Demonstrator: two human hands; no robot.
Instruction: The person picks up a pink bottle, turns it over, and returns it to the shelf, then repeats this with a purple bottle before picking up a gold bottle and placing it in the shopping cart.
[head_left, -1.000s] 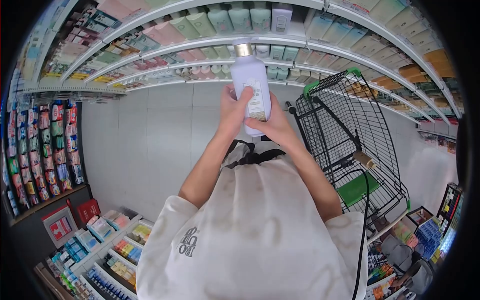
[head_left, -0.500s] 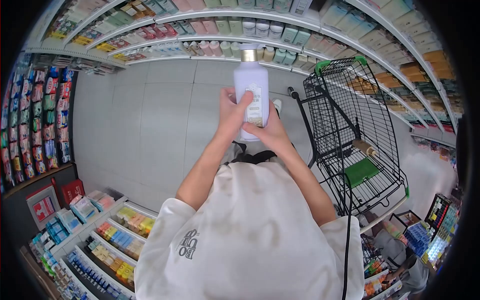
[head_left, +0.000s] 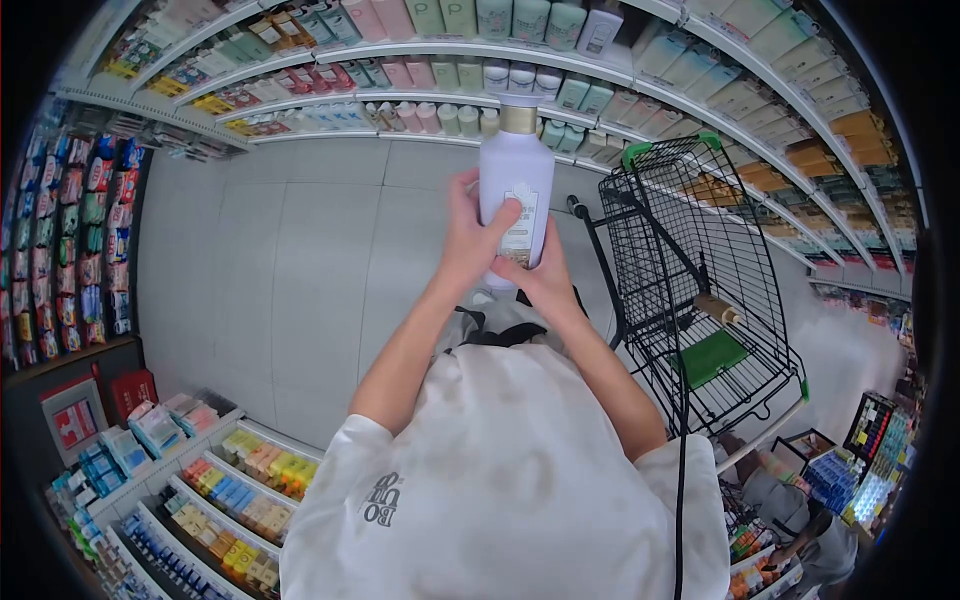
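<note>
A pale lilac bottle (head_left: pixel 514 165) with a gold neck band and a light label stands upright in front of me, gripped from both sides. My left hand (head_left: pixel 474 228) wraps its left side, the thumb lying across the label. Lower down on the right, my right hand (head_left: pixel 545 278) closes round the base, its thumb over the label's bottom edge. Printing on the label (head_left: pixel 519 215) is too small to read. Fingers behind the bottle are partly hidden.
A black wire shopping cart (head_left: pixel 690 270) with a green seat flap (head_left: pixel 710 358) stands to my right, a brown-handled item inside. Shelves of bottles (head_left: pixel 430 48) curve ahead. Hanging packets (head_left: pixel 70 230) line the left. Another person (head_left: pixel 800 510) is at lower right.
The bottle has shifted slightly right and tilts a little differently, both hands still on it. My view has moved, so the front shelves sit lower and the cart slightly further left.
</note>
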